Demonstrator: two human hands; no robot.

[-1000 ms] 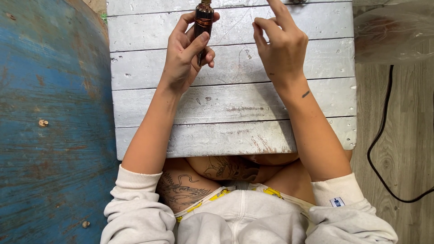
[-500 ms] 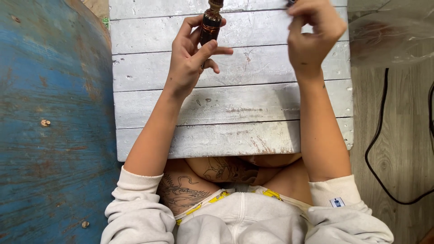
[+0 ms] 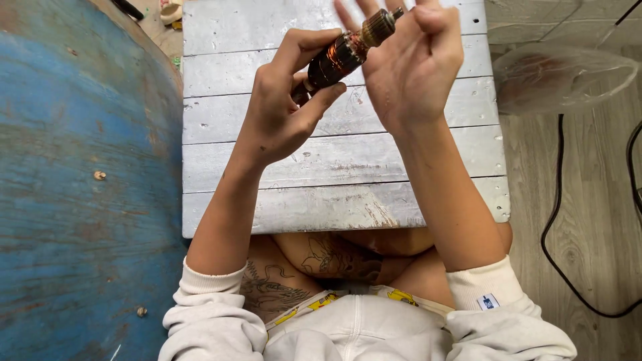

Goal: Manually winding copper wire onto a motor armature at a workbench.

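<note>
Both hands moved nearer over white planks (image 3: 334,160).

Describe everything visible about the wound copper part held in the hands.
The motor armature is a small cylinder: a dark core wrapped in glossy reddish-copper wire, then a ribbed brass-coloured collar and a thin metal shaft tip at the upper right. It is tilted, its shaft end pointing up and right, and held in the air above the white plank board. The left hand pinches its lower end between thumb and fingers; the right hand, fingers spread, lies against the collar end, hiding part of it.
</note>
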